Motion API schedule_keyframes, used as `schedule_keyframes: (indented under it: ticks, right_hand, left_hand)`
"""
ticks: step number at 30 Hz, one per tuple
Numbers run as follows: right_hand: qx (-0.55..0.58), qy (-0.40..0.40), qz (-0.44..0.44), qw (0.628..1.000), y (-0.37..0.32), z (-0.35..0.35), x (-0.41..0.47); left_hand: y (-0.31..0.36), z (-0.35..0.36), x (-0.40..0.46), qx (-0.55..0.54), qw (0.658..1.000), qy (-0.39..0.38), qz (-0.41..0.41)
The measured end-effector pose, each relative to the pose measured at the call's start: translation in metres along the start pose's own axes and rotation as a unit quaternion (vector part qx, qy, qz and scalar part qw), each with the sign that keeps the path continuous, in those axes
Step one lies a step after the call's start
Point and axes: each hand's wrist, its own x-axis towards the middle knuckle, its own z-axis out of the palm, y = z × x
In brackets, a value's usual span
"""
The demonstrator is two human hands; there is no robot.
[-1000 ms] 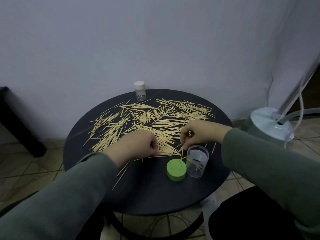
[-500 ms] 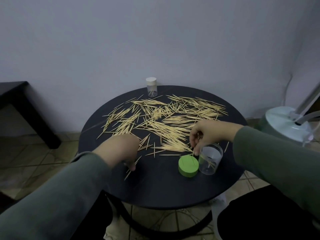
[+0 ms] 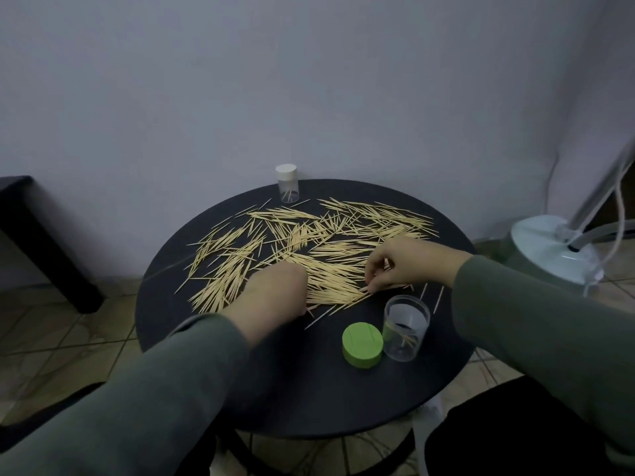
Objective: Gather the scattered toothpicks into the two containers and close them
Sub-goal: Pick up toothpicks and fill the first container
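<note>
Many toothpicks (image 3: 326, 235) lie scattered across the far half of a round black table (image 3: 309, 389). My left hand (image 3: 275, 297) is at the near edge of the pile, fingers curled under onto toothpicks and mostly hidden by the back of the hand. My right hand (image 3: 405, 266) pinches toothpicks at the pile's near right edge with curled fingers. An open clear container (image 3: 406, 328) holding a few toothpicks stands just in front of my right hand. Its green lid (image 3: 362, 343) lies beside it on the left. A small clear jar with a white cap (image 3: 287, 183) stands at the table's far edge.
A white domed base with tubes (image 3: 553, 249) stands on the floor right of the table. A dark bench (image 3: 34, 235) is at the left. The wall is close behind the table. The floor is tiled.
My left hand went from the table's near edge back up to the pile. My right hand shifted from beside the open container up to the pile's edge. The camera view also moved.
</note>
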Motion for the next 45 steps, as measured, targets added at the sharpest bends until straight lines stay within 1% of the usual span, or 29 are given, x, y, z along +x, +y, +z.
schedule_keyframes:
  ticks: [3, 6, 12, 14, 19, 24, 30, 32, 33, 34, 36, 37, 38, 40, 42, 45]
  right_hand:
    - [-0.010, -0.017, 0.025, 0.999, 0.010, -0.012, -0.008]
    - [-0.014, -0.039, 0.056, 0.998, 0.022, -0.020, -0.022]
    - [-0.027, -0.084, 0.126, 0.988, 0.039, -0.022, -0.044]
    - [-0.035, -0.088, 0.133, 0.987, 0.041, -0.018, -0.045]
    - [-0.031, -0.062, 0.091, 0.993, 0.046, -0.014, -0.037]
    - [-0.011, -0.018, 0.040, 0.999, 0.048, -0.010, -0.016]
    - [-0.037, 0.008, 0.008, 0.999, 0.048, -0.011, 0.003]
    - [-0.036, 0.012, 0.002, 0.999, 0.052, -0.012, 0.003]
    - [-0.034, 0.013, 0.001, 0.999, 0.053, -0.012, 0.003]
    - [-0.032, 0.013, 0.002, 0.999, 0.053, -0.012, 0.003]
    - [-0.028, 0.012, 0.006, 1.000, 0.054, -0.011, 0.004]
    - [-0.027, 0.012, 0.007, 1.000, 0.054, -0.011, 0.005]
    - [-0.026, 0.013, 0.005, 1.000, 0.054, -0.010, 0.005]
    - [-0.019, 0.014, 0.004, 1.000, 0.055, -0.010, 0.005]
    - [-0.009, 0.014, 0.007, 1.000, 0.055, -0.009, 0.004]
    - [-0.001, 0.026, 0.011, 1.000, 0.055, -0.007, 0.003]
  left_hand:
    - [0.016, 0.000, 0.005, -0.006, 0.999, 0.026, 0.035]
    - [0.028, 0.000, 0.009, -0.021, 0.998, 0.014, 0.062]
    - [0.034, 0.007, 0.018, -0.019, 0.996, 0.029, 0.087]
    - [0.035, 0.009, 0.020, -0.019, 0.995, 0.036, 0.094]
    - [0.030, 0.014, 0.027, -0.006, 0.993, 0.049, 0.109]
    - [0.030, 0.013, 0.036, 0.016, 0.989, 0.076, 0.129]
    - [0.032, 0.010, 0.038, 0.035, 0.980, 0.101, 0.166]
    - [0.036, 0.008, 0.032, -0.010, 0.973, 0.121, 0.196]
    - [0.038, 0.006, 0.028, -0.060, 0.968, 0.115, 0.215]
    - [0.040, 0.005, 0.024, -0.133, 0.957, 0.098, 0.238]
    - [0.041, 0.006, 0.016, -0.288, 0.909, 0.047, 0.297]
    - [0.041, 0.007, 0.011, -0.335, 0.885, 0.021, 0.321]
    - [0.041, 0.008, 0.007, -0.357, 0.871, -0.004, 0.337]
    - [0.044, 0.014, 0.003, -0.343, 0.871, -0.020, 0.351]
    - [0.048, 0.023, 0.003, -0.315, 0.880, -0.005, 0.356]
    - [0.052, 0.029, 0.007, -0.303, 0.886, 0.020, 0.350]
